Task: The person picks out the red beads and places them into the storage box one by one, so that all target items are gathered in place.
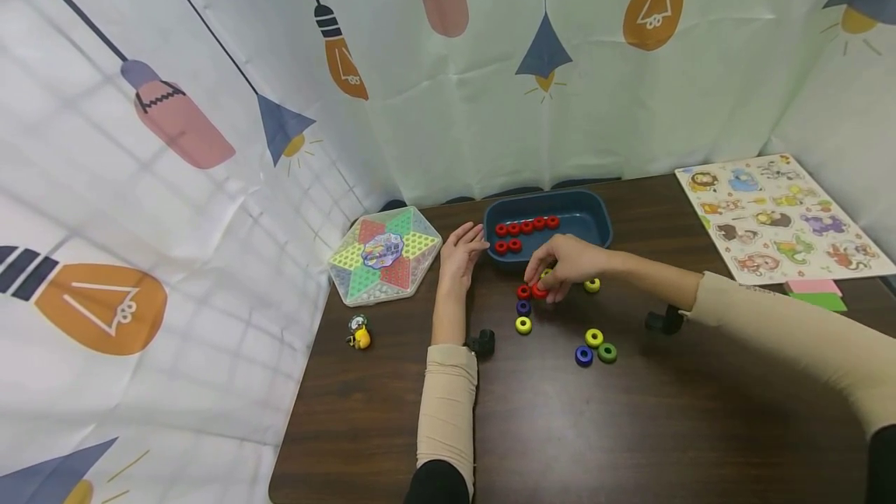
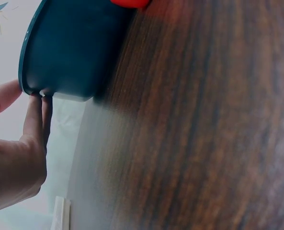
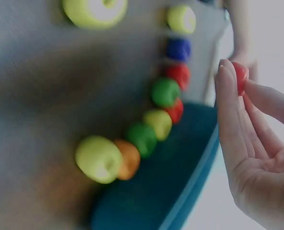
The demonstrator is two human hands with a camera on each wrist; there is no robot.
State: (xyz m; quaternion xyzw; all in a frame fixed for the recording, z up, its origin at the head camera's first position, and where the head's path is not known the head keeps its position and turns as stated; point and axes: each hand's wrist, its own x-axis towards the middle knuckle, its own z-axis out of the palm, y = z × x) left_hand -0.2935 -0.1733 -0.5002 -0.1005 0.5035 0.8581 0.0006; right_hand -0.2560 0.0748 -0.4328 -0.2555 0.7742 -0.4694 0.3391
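Observation:
A red ring bead [image 3: 241,77] sits between the thumb and fingers of my right hand [image 1: 568,263], which pinches it just above the table in front of the tray. My left hand [image 1: 460,253] touches the left end of the dark blue tray [image 1: 582,229], fingers fairly straight, with its fingertips at the rim and end wall in the left wrist view. Several red ring beads [image 1: 527,226] lie in the tray, in two rows. A red bead [image 1: 523,292], a dark blue bead [image 1: 523,307] and a yellow bead [image 1: 523,325] form a line below my right hand.
Yellow, blue and green beads [image 1: 607,352] cluster nearer the front; another yellow bead [image 1: 592,285] lies by the right forearm. A star-patterned board game box [image 1: 382,255] and a small yellow figure [image 1: 361,337] are at left. An animal puzzle board [image 1: 784,216] stands back right.

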